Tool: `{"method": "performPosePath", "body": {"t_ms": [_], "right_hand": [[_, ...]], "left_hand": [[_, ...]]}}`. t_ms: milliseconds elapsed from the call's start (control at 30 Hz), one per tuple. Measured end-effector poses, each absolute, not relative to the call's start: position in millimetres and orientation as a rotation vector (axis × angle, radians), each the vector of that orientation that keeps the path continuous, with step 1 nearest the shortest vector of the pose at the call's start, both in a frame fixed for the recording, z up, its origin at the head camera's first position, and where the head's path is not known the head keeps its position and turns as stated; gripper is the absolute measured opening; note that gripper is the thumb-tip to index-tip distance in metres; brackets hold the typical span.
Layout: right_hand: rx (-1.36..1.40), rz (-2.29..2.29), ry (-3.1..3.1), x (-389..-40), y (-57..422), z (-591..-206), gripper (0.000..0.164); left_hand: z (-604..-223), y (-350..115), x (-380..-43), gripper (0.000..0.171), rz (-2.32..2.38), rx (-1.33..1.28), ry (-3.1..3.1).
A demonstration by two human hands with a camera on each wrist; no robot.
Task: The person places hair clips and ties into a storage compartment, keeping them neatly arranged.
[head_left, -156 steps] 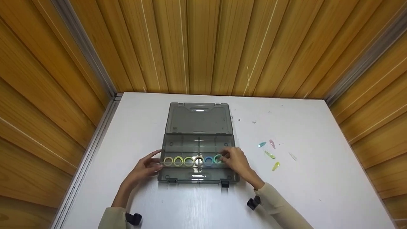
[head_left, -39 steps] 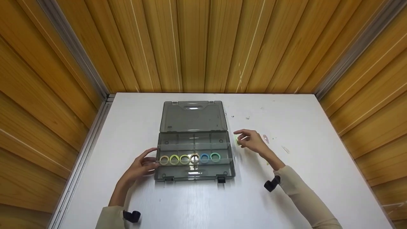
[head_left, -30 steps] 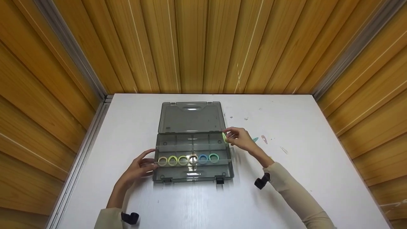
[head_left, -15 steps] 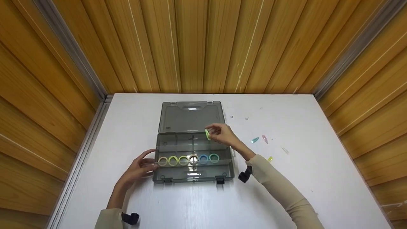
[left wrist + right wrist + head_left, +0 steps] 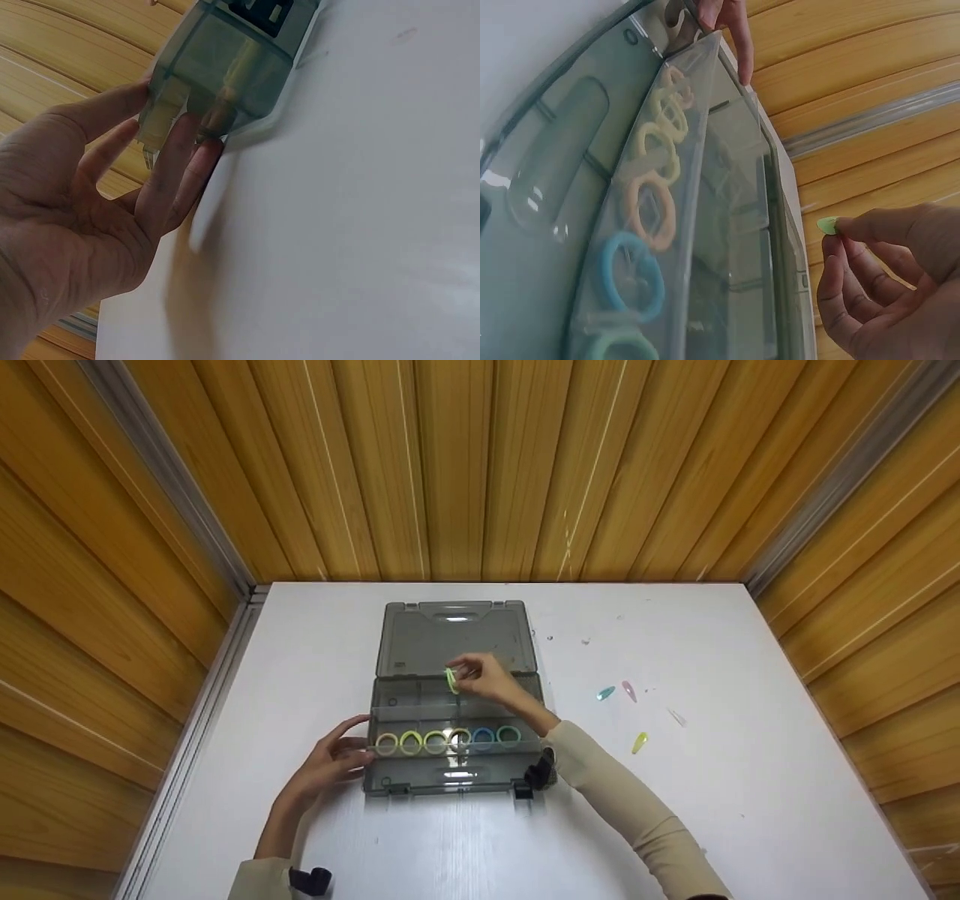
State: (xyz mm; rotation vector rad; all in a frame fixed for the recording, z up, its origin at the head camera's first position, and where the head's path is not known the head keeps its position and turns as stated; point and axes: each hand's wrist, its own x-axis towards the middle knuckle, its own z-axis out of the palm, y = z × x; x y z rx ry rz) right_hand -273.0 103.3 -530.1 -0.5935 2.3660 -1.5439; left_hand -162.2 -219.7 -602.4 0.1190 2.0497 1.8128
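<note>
A translucent grey storage box [image 5: 420, 774] lies on the table with its lid [image 5: 427, 637] folded back. Several hair ties [image 5: 435, 743] in yellow, peach, blue and green stand in a row in its middle section. My left hand [image 5: 326, 763] rests against the box's left end; in the left wrist view its extended fingers [image 5: 169, 169] touch the wall. Between thumb and forefinger, my right hand [image 5: 487, 679] pinches a yellow-green hair clip [image 5: 451, 680] above the rear section. The right wrist view shows the tip of that hair clip [image 5: 827, 225].
To the right of the box lie a teal hair clip [image 5: 605, 693], a pink hair clip [image 5: 629, 691], a yellow hair clip [image 5: 640, 742] and a pale clip [image 5: 677, 717]. Tiny clear bits [image 5: 586, 641] lie behind them. Wood-patterned walls [image 5: 465, 472] border the table.
My right hand has let go of the green hair tie, picked up the yellow-green hair clip from the table and carried it left over the box's rear section. The left hand stays at the box.
</note>
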Motion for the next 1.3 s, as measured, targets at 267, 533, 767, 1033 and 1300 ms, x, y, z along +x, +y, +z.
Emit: {"method": "performPosePath", "body": {"t_ms": [267,533,767,1033,1300], "right_hand": [[-0.536,-1.567,2.355,-270,74,-538,0.035],[-0.41,-1.647,2.283,-266,49,-544,0.034],[-0.373,-1.678,2.248,-262,27,-551,0.035],[-0.314,-1.645,2.3,-261,10,-563,0.033],[-0.225,-1.524,2.444,-263,-5,-565,0.028]], "left_hand": [[-603,-220,-159,0.076,1.822,0.111,2.05],[-604,-222,-157,0.077,1.82,0.081,2.051],[-605,-220,-156,0.077,1.815,0.065,2.047],[-606,-219,-156,0.075,1.822,0.103,2.045],[-608,-217,-156,0.076,1.846,0.095,2.037]]}}
